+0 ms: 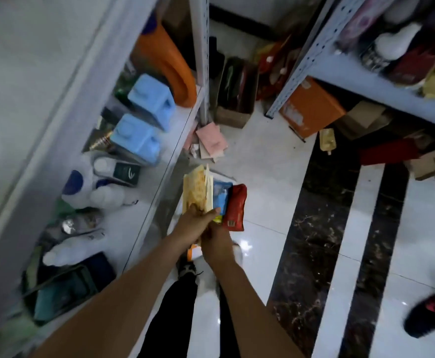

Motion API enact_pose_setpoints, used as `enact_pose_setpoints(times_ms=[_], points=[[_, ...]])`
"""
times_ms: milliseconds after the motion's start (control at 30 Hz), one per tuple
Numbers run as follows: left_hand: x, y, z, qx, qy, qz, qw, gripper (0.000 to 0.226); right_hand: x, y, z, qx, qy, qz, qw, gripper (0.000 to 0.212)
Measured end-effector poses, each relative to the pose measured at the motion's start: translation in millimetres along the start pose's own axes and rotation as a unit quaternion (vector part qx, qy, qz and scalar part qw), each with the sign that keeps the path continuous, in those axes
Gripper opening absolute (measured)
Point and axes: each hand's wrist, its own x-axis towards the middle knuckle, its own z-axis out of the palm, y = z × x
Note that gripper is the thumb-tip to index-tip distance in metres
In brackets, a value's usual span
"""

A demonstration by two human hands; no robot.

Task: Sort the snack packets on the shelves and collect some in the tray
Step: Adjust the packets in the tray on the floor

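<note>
Your fingers of the left hand curl over the bottom of a fanned bunch of snack packets, and your right hand grips the same bunch from beneath, just below center of the frame. The bunch holds yellow packets on the left, a blue packet in the middle and a red packet on the right, all upright above the white tiled floor. At left runs a white shelf carrying two blue boxes, white bottles and an orange container. At upper right, another shelf stands over an orange box.
</note>
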Motion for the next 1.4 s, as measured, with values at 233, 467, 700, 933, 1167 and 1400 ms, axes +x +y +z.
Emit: enact_pose_setpoints(times_ms=[233, 467, 700, 933, 1167, 1400], points=[[95, -74, 21, 0.065, 0.094, -0.057, 0.992, 0.026, 59, 73, 53, -0.044, -0.121, -0.012, 0.992, 0.041], [156, -146, 24, 0.266, 0.168, 0.012, 0.949, 0.032, 111, 129, 58, -0.148, -0.141, 0.016, 0.979, 0.046], [204, -167, 14, 0.331, 0.240, -0.002, 0.913, 0.021, 143, 171, 37, -0.250, -0.102, 0.052, 0.961, 0.039], [213, -174, 10, 0.387, 0.231, 0.050, 0.891, 0.022, 137, 185, 53, -0.250, -0.098, 0.077, 0.960, 0.038], [223, -194, 36, 0.396, 0.135, 0.059, 0.906, 0.023, 144, 180, 72, -0.278, -0.081, 0.019, 0.957, 0.044], [233, -211, 46, 0.338, 0.107, 0.017, 0.935, 0.036, 163, 170, 65, -0.348, -0.084, -0.043, 0.933, 0.041]])
